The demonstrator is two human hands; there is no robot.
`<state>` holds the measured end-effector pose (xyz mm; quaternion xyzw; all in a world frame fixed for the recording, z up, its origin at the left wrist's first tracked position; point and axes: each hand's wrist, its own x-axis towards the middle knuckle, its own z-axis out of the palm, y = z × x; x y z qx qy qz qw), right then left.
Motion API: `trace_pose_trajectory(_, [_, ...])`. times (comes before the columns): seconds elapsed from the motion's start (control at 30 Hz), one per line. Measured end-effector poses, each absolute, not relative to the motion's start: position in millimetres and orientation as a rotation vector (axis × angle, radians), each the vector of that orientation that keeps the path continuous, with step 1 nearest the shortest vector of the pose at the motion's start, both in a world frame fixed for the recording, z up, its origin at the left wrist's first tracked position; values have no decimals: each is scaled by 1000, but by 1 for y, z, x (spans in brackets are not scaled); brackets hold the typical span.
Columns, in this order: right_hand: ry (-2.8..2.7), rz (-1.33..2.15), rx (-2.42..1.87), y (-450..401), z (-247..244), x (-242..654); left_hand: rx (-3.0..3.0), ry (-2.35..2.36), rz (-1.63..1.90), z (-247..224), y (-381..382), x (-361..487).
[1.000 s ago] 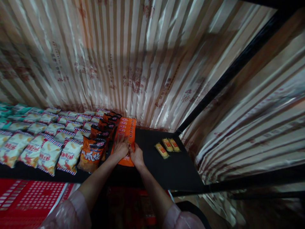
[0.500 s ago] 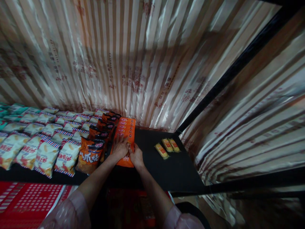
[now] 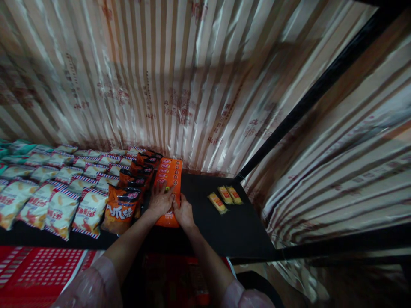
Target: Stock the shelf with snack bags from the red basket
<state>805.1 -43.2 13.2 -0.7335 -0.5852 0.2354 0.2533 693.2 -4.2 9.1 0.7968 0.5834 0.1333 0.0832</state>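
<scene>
Flat orange packets lie overlapped in a column on the black shelf, just right of the orange-and-black snack bags. My left hand rests on the packets with its fingers spread. At their right edge, my right hand has its fingers bent together around the packets' side; the fingertips are partly hidden. Three small yellow packs lie farther right on the shelf.
Rows of pale snack bags fill the left of the shelf, with green bags at the far left. A red basket is below. Behind hangs a striped curtain; a black pole slants at the right.
My left hand has shifted very slightly left on the orange packets, its fingers a little more spread. The packets' near end sits slightly closer to me.
</scene>
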Motion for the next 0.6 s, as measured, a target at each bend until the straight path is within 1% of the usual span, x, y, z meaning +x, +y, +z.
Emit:
trace_pose_trajectory(0.17, [-1685, 555, -2032, -50, 19, 807, 2373, 1741, 388, 9, -4, 694])
trace_pose_trajectory(0.33, [-1785, 350, -2140, -53, 20, 809, 2373, 1743, 392, 8, -6, 694])
trace_pose_trajectory(0.43, [-1851, 272, -2049, -49, 17, 810, 2388, 1749, 408, 7, -7, 694])
trace_pose_trajectory(0.6, [-1947, 287, -1909, -35, 14, 813, 2413, 1747, 428, 6, -8, 695])
